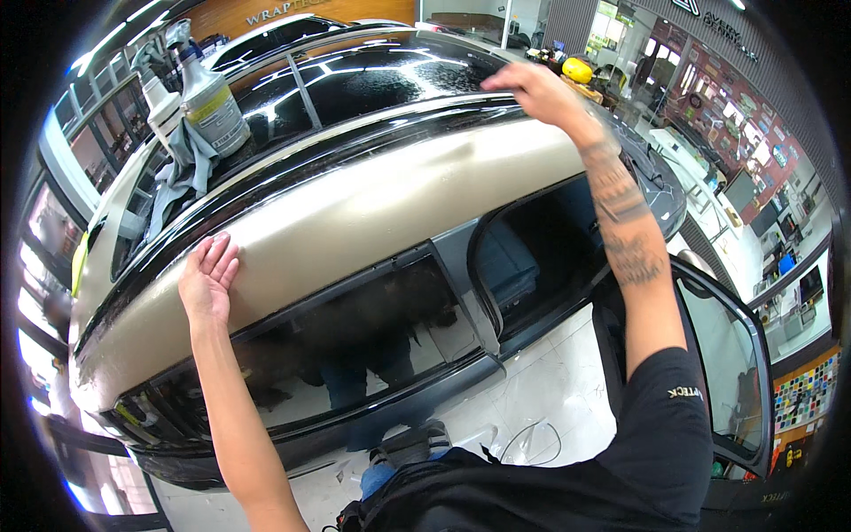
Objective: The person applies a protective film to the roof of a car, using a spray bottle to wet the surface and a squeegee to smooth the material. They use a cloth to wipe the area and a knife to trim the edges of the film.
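Observation:
In front of me is a car roof with a satin gold side band, bordered on its far side by a glossy black strip. Against the left part of this band rests my left hand, palm turned up, fingers loosely bent and apart from the thumb; nothing shows in it. Farther off at the right, my right hand is over the black strip and the dark glass roof, its fingers stretched out to the left. I cannot tell whether its fingertips touch the surface. Wet-looking droplets lie on the glass near it.
Spray bottles and a grey cloth sit on the roof at left. The car's front door stands open at my right. A thin cable lies on the tiled floor by my feet. Another car is behind.

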Demonstrator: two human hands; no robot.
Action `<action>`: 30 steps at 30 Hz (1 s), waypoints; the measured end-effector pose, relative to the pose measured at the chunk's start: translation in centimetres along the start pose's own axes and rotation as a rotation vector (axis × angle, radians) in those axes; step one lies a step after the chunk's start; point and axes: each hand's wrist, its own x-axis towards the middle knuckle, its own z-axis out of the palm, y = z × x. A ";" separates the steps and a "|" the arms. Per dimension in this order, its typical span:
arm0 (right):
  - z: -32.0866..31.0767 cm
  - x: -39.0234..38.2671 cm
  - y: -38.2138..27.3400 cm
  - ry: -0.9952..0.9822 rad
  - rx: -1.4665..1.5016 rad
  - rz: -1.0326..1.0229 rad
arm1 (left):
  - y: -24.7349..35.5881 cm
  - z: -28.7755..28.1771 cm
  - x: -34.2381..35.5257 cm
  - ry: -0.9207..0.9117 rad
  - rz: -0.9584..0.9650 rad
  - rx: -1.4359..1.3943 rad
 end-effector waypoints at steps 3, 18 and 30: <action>1.4 3.2 0.7 0.025 -0.008 0.146 | 0.0 0.5 0.0 0.030 0.008 -0.027; -2.1 -7.5 -0.1 0.004 -0.016 0.353 | -4.9 14.1 0.4 0.223 0.020 -0.409; 0.1 -8.3 -2.0 0.345 0.678 0.649 | -14.3 38.9 -3.4 0.033 -0.431 -0.540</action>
